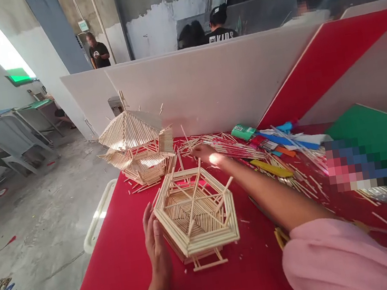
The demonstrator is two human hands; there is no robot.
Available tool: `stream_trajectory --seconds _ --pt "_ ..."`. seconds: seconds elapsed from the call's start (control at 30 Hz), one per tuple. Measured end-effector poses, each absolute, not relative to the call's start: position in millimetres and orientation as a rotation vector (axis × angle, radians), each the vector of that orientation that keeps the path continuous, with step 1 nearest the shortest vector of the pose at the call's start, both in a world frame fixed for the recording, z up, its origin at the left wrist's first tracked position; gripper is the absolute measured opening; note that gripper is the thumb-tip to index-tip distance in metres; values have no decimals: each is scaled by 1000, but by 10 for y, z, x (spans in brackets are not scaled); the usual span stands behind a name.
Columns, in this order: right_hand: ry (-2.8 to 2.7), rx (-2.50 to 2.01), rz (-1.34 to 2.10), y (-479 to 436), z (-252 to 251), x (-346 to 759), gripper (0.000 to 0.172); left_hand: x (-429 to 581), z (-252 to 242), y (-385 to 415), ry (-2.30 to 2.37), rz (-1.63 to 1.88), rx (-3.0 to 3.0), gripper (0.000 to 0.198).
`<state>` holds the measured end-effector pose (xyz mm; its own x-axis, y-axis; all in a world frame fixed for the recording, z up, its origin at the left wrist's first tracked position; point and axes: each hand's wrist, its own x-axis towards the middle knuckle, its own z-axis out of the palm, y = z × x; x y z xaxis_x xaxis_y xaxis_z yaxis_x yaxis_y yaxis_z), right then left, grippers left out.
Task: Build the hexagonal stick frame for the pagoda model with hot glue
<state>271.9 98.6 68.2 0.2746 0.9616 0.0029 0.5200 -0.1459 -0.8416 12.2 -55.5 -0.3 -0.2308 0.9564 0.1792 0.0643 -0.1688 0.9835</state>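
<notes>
White "KIDS" marks a black shirt (221,31); open left hand (157,246) touches the stick frame (199,214), right hand (202,152) by sticks (230,146), grip unclear.

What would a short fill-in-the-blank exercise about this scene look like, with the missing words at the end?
1. The hand beside the open-topped model is the person's ____ hand.
2. The other hand is at a pile of loose thin ____.
3. The model farther from the person is topped by a peaked ____.
4. The table surface under both models is coloured ____.

Missing words: left; sticks; roof; red.
</notes>
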Motion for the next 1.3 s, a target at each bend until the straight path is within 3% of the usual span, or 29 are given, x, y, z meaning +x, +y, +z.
stream_trajectory --seconds 0.13,0.33,0.57,0.67,0.87,1.3 --pt "-1217 -1681 701 642 962 2884 29 120 -41 -494 1265 1505 1251 46" --pt "-1056 -1414 430 -669 1006 2979 40 97 -20 -463 1285 1642 1375 40" --pt "-1335 -1303 97 -1703 899 2698 18 -58 427 -804 1237 1978 1656 19" --pt "-1497 -1241 -4 -1762 917 2540 17 -142 753 -999 990 1856 1770 18" --pt "-1578 -1142 -48 -1598 864 2316 17 -160 1193 -1177 799 1343 2602 14" --pt "-1192 -1141 294 -1356 849 2072 18 -189 1322 -950 1089 1210 2866 22"
